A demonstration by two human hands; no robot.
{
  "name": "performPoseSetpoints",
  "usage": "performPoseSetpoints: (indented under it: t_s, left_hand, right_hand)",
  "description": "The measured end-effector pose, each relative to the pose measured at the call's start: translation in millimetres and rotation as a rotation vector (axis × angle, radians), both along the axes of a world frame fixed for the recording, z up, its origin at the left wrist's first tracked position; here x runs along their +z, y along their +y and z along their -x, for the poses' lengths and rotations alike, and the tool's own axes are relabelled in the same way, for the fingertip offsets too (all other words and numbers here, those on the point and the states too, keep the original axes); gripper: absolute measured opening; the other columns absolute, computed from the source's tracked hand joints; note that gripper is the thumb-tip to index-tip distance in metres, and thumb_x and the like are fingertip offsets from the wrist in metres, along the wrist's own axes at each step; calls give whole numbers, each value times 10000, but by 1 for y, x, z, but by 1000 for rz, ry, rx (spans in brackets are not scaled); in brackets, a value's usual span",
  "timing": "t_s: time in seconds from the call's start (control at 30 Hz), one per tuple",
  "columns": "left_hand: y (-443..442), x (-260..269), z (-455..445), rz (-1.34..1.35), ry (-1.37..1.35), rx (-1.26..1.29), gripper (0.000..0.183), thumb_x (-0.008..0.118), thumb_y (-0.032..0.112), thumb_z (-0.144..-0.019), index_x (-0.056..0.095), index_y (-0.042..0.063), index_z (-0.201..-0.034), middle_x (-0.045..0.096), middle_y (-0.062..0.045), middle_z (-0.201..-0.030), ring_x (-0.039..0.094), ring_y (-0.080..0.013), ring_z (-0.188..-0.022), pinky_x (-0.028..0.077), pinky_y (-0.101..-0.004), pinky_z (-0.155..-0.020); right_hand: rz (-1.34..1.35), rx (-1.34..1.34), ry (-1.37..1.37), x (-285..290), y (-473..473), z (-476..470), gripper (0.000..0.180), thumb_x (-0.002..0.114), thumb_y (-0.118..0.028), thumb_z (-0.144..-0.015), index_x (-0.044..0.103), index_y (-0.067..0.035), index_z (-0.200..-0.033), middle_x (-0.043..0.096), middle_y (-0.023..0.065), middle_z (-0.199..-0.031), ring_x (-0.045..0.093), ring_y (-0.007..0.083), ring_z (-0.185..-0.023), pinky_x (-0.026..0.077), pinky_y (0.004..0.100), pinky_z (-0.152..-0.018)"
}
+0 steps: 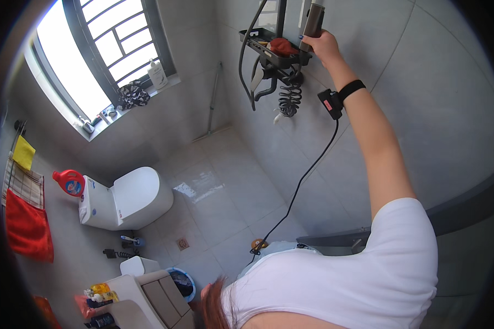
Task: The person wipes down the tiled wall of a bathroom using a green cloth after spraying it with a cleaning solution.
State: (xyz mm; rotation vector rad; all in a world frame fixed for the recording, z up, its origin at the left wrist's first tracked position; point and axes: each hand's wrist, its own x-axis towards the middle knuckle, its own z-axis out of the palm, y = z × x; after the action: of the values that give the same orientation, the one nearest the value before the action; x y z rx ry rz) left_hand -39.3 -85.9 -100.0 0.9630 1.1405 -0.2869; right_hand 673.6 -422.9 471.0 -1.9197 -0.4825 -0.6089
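My right hand (323,45) is raised at the upper right, its fingers closed around a grey-brown oblong object (314,20), perhaps a hand shower. Just left of the hand, a black shower shelf (286,61) holds a red cloth (283,47). Below the shelf are a black spout (267,92) and a coiled black hose (290,100). A black strap (353,89) circles my right wrist, with a small black box (330,103) and a cable (300,181) running down from it. My left hand is out of view.
A white toilet (138,197) bears a red detergent bottle (72,184). A washbasin (127,308), bin (183,283) and floor drain (182,244) are lower left. A white pump bottle (157,75) stands on the windowsill. A squeegee (214,98) leans in the corner.
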Motion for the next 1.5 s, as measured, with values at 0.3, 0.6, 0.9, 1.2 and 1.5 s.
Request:
performPoseSetpoints:
  t_s: [0.3, 0.6, 0.9, 1.2, 1.5]
  left_hand:
    - [-2, -1, 7, 4, 16, 10, 224, 489, 190, -848, 567, -7, -919, 598, -121, -833, 582, -231, -768, 480, -329, -691]
    - [-14, 4, 26, 6, 43, 61, 240, 485, 192, -853, 564, -21, -930, 600, -133, -864, 587, -232, -786, 478, -331, -700]
    - [-19, 23, 24, 145, -174, 186, 257, 473, 198, -860, 561, -26, -951, 601, -146, -896, 594, -235, -805, 476, -338, -697]
    - [-53, 41, 56, -28, 126, 198, 214, 474, 255, -838, 588, 79, -796, 613, -45, -701, 611, -177, -619, 449, -284, -512]
    - [-112, 133, 77, -373, 222, 514, 241, 533, 220, -777, 592, -2, -707, 608, -108, -657, 567, -184, -527, 450, -315, -492]
  right_hand:
    - [237, -291, -141, 4, 10, 9, 479, 704, -360, -651, 603, 28, -913, 641, 198, -852, 620, 337, -810, 484, 373, -720]
    - [233, -256, -188, -24, 23, 17, 433, 698, -334, -687, 573, 7, -923, 635, 199, -842, 605, 360, -827, 479, 396, -727]
    - [350, -567, -221, -26, 28, 33, 454, 654, -430, -715, 539, -40, -917, 640, 187, -812, 612, 381, -779, 492, 452, -674]
    - [301, -229, -631, -80, 7, -37, 345, 593, -304, -817, 560, -31, -1025, 605, 183, -879, 572, 376, -818, 455, 416, -711]
    - [-80, -305, -863, -161, 50, 33, 369, 604, -252, -783, 529, 30, -1010, 558, 204, -933, 572, 302, -761, 477, 399, -684]
